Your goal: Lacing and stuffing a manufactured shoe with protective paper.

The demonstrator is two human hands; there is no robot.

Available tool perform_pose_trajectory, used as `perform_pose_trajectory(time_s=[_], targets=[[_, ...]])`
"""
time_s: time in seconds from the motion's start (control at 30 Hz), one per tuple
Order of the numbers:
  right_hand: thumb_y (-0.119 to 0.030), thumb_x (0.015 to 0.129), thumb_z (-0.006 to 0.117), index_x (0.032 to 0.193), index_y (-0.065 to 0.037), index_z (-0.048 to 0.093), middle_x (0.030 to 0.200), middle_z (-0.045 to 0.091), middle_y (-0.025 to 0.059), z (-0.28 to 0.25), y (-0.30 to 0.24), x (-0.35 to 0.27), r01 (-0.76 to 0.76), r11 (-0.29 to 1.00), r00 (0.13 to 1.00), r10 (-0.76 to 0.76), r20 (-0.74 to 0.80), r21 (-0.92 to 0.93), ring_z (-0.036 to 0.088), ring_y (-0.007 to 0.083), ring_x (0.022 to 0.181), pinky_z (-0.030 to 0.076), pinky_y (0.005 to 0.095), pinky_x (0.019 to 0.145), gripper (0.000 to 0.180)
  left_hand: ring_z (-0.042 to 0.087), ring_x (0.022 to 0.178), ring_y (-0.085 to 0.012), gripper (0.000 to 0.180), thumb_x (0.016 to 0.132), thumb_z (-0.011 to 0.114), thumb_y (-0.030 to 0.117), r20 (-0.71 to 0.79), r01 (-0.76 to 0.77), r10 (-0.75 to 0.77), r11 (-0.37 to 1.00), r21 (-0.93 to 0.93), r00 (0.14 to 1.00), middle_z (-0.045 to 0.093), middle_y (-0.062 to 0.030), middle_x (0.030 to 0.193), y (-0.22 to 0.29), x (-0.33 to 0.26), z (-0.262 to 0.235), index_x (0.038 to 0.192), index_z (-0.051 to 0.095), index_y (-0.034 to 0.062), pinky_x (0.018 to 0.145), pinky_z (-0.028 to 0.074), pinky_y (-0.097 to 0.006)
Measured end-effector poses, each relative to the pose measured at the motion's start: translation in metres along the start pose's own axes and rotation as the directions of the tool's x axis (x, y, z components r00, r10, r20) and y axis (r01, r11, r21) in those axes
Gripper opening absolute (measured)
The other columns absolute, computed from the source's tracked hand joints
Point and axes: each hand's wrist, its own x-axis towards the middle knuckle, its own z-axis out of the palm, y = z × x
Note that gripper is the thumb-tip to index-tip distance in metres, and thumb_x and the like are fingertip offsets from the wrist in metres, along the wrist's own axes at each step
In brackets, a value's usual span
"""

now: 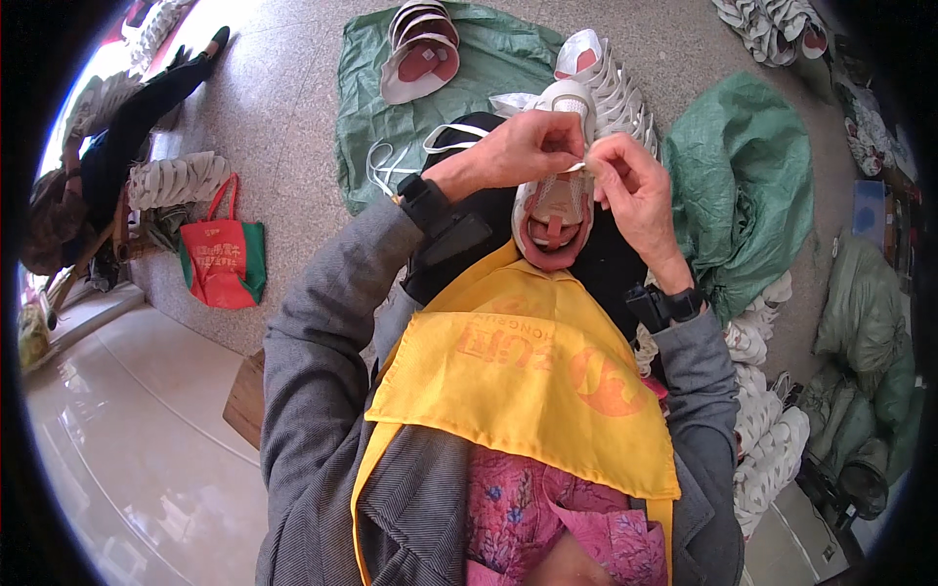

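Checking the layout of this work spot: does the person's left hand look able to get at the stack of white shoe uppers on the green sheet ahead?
Probably not as things stand: the left hand pinches the lace on the shoe in the lap, and the stack lies beyond it on the green sheet. Nothing blocks the way.

A red and green bag (223,262) stands on the floor near green sacks (743,186) and stacked shoes (772,439).

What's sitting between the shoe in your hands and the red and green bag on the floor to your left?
In the head view, the left forearm in its grey sleeve crosses between the shoe and the bag; beyond it, only bare speckled floor.
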Motion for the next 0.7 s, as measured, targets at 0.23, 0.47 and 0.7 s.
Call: perform_pose_trajectory(time_s=[0.23, 0.47, 0.7], targets=[[-0.016, 0.108, 0.049, 0.096, -0.003, 0.049, 0.086, 0.063, 0.0036, 0.015, 0.002, -0.021, -0.209, 0.936, 0.978, 0.193, 0.085, 0.284, 0.057, 0.0071, 0.063, 0.049, 0.022, 0.057, 0.017, 0.057, 0.089, -0.0042, 0.008, 0.096, 0.067, 0.004, -0.101, 0.049, -0.088, 0.939, -0.341, 0.991, 0.06, 0.003, 0.092, -0.007, -0.006, 0.004, 0.096, 0.059, 0.0026, 0.081, 0.049, -0.022], [-0.013, 0.106, 0.047, 0.089, -0.006, 0.047, 0.073, 0.053, 0.0002, -0.041, 0.025, -0.047, -0.412, 0.867, 0.906, 0.423, 0.023, 0.279, 0.051, 0.007, 0.056, 0.041, 0.0226, 0.047, 0.018, 0.06, 0.087, -0.007, 0.011, 0.095, 0.07, 0.007, -0.199, 0.121, -0.183, 0.95, -0.288, 0.963, 0.062, 0.0012, 0.094, 0.016, -0.072, -0.03, 0.095, 0.059, 0.0066, 0.078, 0.05, -0.024], [-0.009, 0.104, 0.051, 0.088, -0.007, 0.05, 0.078, 0.049, -0.0001, -0.236, 0.114, -0.176, -0.284, 0.669, 0.677, 0.647, -0.35, 0.687, 0.04, 0.0075, 0.057, 0.033, 0.0225, 0.049, 0.016, 0.053, 0.08, -0.0062, 0.008, 0.098, 0.065, 0.011, -0.495, 0.209, -0.32, 0.941, -0.267, 0.807, 0.06, 0.0031, 0.09, 0.03, -0.264, -0.149, 0.093, 0.06, 0.0084, 0.069, 0.041, -0.022]])
